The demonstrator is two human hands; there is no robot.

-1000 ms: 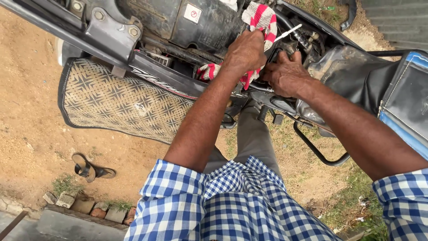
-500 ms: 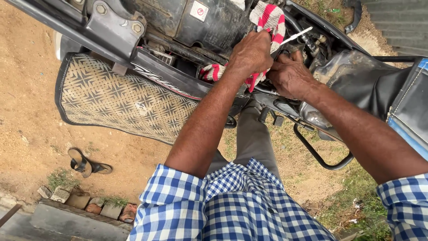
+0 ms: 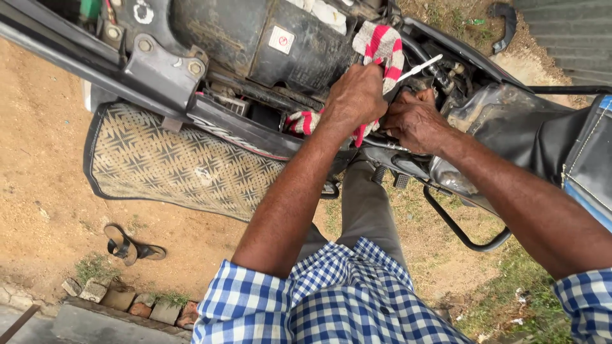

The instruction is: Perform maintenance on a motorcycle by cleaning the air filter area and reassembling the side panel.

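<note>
1. The rag (image 3: 381, 46), red-and-white striped cloth, sat at about 1 o'clock in the head view, bunched against the open frame of the motorcycle (image 3: 255, 57). One part stuck up above the knuckles, and another tail (image 3: 299, 121) hung out at 8 o'clock of the fist.
2. Handling judgement: the rag looked soft, light and floppy, with no stiffness. It would bunch and drape, and probably not slip in a bare grip. A fistful in the middle was the best place to hold it; the loose ends could snag on frame parts.
3. The left hand (image 3: 354, 95) was closed into a fist around the middle of the rag, fingers curled tight, knuckles up, pressing it on the motorcycle.
4. The right hand (image 3: 417, 121) was just beside the left, at its 3 o'clock, touching or nearly so. Its fingers were curled down into the frame. I could not tell what they gripped, if anything; the fingertips were hidden.
5. A thin white stick (image 3: 421, 67) poked out at 1 o'clock, above the right hand. Which hand held it could not be told.
6. The black battery box (image 3: 268, 44) sat at 10 o'clock of the left hand. The patterned side cover (image 3: 172, 165) was at 8 o'clock, lower.
7. A sandal (image 3: 127, 245) lay on the dirt ground (image 3: 38, 159), well apart from the hands, at 8 o'clock.
</note>
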